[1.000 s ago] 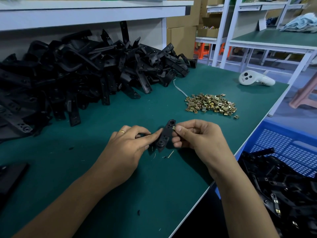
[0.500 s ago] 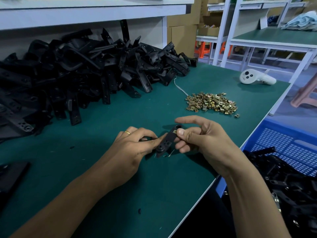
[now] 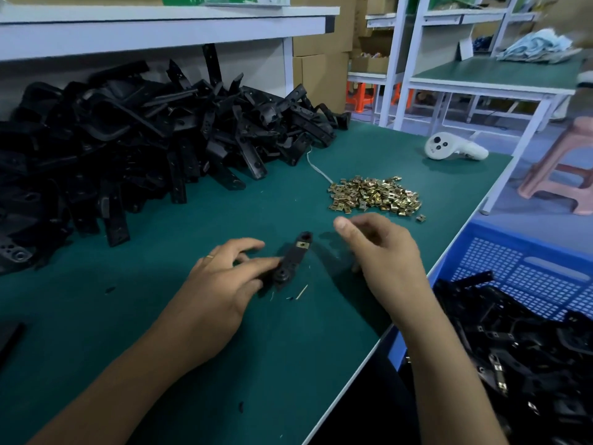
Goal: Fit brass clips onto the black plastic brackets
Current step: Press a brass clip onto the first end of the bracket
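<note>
My left hand [image 3: 224, 277] pinches the near end of a black plastic bracket [image 3: 290, 264] just above the green table. A brass clip [image 3: 301, 244] sits on the bracket's far end. My right hand [image 3: 382, 252] hovers to the right of the bracket, apart from it, with fingers loosely curled and nothing visible in them. A heap of loose brass clips [image 3: 375, 195] lies beyond the right hand. A large pile of black brackets [image 3: 144, 136] fills the table's back left.
A blue crate [image 3: 526, 274] holding brackets with clips fitted stands below the table's right edge. A white controller [image 3: 452, 149] lies at the far right of the table. A thin white cord [image 3: 316, 168] runs from the pile toward the clips. A pink stool [image 3: 564, 168] stands beyond.
My right hand has let go of the bracket's far end and drawn away to the right. The brass clip now shows on that end. My left hand still holds the bracket.
</note>
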A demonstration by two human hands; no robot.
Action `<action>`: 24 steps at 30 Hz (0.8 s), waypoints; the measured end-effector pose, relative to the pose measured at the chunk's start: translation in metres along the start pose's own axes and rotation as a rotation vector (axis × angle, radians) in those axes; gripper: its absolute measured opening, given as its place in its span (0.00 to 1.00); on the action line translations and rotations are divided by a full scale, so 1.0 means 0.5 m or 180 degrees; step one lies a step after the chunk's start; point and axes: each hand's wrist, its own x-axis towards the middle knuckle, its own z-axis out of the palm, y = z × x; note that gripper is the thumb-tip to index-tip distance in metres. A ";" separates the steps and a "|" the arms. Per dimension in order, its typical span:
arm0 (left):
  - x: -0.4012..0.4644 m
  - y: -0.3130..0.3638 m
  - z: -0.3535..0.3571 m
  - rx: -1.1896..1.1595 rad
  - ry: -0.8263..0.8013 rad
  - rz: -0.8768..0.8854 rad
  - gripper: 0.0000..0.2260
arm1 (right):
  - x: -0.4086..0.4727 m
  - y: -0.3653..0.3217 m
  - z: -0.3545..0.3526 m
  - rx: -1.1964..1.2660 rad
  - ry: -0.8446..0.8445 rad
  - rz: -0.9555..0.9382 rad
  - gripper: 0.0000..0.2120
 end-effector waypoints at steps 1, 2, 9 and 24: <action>0.000 -0.004 0.000 0.0067 0.0119 -0.0087 0.17 | 0.010 0.015 -0.014 -0.0515 0.0415 -0.0132 0.07; 0.000 -0.008 -0.002 0.0107 0.0228 -0.0179 0.17 | 0.019 0.032 -0.030 -0.1134 0.0752 -0.0184 0.10; 0.004 -0.008 -0.002 0.0221 0.0364 -0.0243 0.15 | 0.061 0.096 -0.108 -0.2433 0.0621 0.0152 0.24; 0.000 -0.004 -0.008 0.0176 0.0352 -0.0236 0.15 | 0.016 0.018 -0.023 -0.1569 -0.0148 -0.0570 0.05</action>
